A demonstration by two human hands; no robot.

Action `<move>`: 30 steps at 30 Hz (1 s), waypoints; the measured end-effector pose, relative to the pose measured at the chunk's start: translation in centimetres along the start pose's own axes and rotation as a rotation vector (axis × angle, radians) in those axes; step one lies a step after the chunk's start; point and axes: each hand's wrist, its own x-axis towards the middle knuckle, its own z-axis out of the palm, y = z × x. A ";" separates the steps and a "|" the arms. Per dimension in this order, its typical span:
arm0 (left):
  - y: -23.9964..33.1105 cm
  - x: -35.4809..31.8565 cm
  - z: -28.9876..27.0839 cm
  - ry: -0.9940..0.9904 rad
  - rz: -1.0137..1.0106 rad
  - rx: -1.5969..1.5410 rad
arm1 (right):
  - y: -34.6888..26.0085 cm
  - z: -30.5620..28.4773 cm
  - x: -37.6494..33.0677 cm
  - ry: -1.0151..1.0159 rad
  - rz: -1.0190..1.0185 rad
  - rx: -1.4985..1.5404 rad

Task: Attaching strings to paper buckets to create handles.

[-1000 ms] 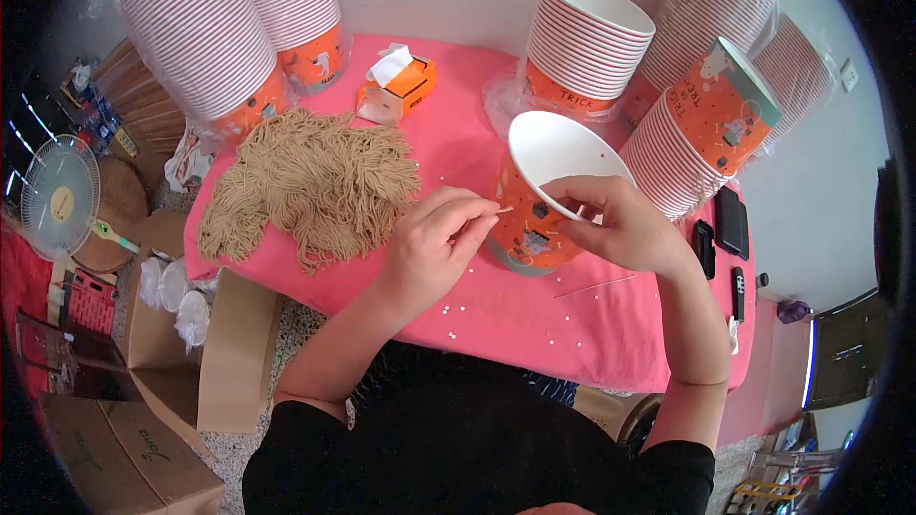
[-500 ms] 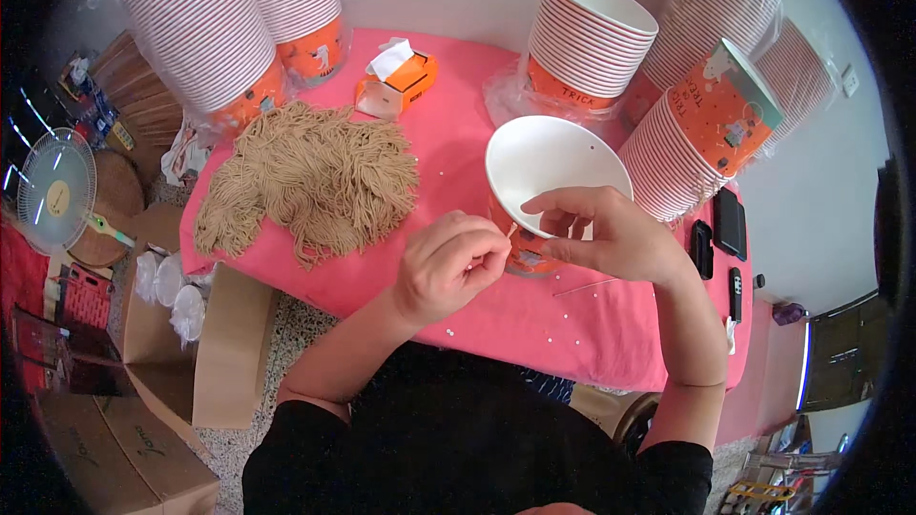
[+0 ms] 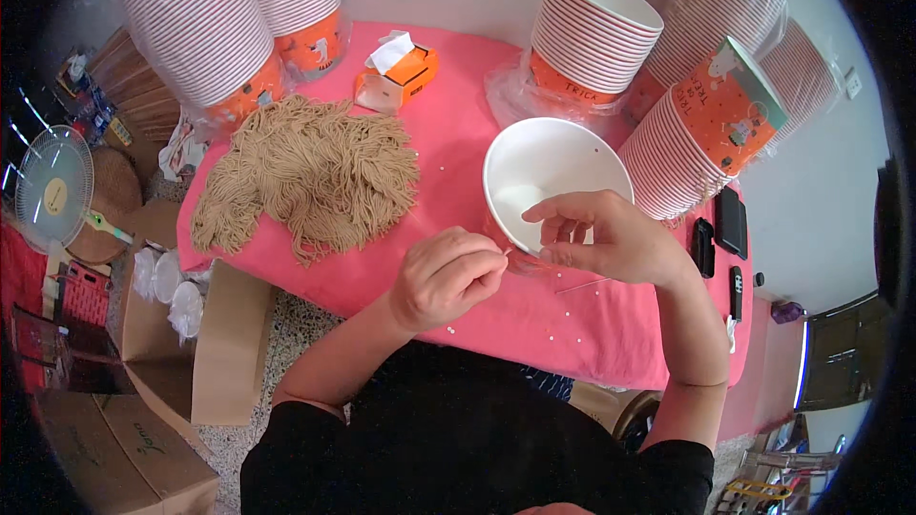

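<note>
In front of me, my left hand (image 3: 448, 278) is closed in a pinch, and a tiny pale bit shows at its fingertips, too small to name. My right hand (image 3: 611, 236) hovers by the near rim of a white-lined paper bucket (image 3: 534, 157) with an orange outside. Its index finger and thumb are curved and apart, and the other fingers are curled, partly hidden. No held thing can be made out there. A thin needle-like stick (image 3: 583, 285) lies on the pink cloth below that hand. A heap of tan cord (image 3: 310, 176) rests to the left.
Stacked paper buckets stand at the back left (image 3: 191, 24), back right (image 3: 592, 38) and right (image 3: 682, 148). An orange tissue box (image 3: 410, 76) sits at the back. Small white bits dot the pink cloth (image 3: 458, 114). Dark objects (image 3: 730, 224) lie at the right edge; an open carton (image 3: 224, 353) is below left.
My left hand has shifted slightly left and down, and the pale bit at its fingertips shows more clearly. My right hand has stayed almost where it was, with its fingers still curved.
</note>
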 end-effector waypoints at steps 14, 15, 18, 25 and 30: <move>-0.4 -1.1 0.4 0.060 0.023 -0.026 | -0.2 0.5 0.2 -0.037 0.065 -0.006; -0.5 -1.1 0.4 0.058 0.017 -0.025 | -0.2 0.5 0.2 -0.041 0.066 -0.002; -0.6 -1.3 0.6 0.057 0.019 -0.020 | 0.0 0.4 0.2 -0.045 0.031 -0.029; -0.8 -1.2 0.9 0.068 0.025 -0.022 | 0.5 0.6 0.2 -0.023 -0.026 0.027; -0.9 -1.4 1.1 0.057 0.028 -0.001 | 0.4 0.1 0.6 -0.093 0.028 0.119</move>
